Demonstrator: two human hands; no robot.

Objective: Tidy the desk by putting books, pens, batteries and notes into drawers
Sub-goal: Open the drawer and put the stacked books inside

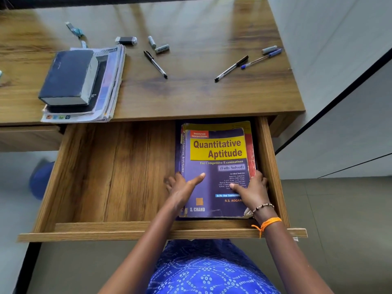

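A purple and yellow book titled Quantitative Aptitude (216, 149) lies in the right part of the open wooden drawer (118, 228), on top of something dark. My left hand (183, 187) grips its left spine edge with the thumb on the cover. My right hand (251, 188) grips its right edge near the drawer wall. On the desk top (191, 92) lie a thick dark book (69, 76) on a stack of papers (108, 81), two black pens (156, 64) (231, 68), a blue pen (262, 58) and several batteries (161, 48).
A dark battery-like item (126, 40) and a small teal object (75, 30) lie near the desk's back left. The drawer's left half shows bare wood. A grey wall (339, 60) stands right of the desk, with grey floor below.
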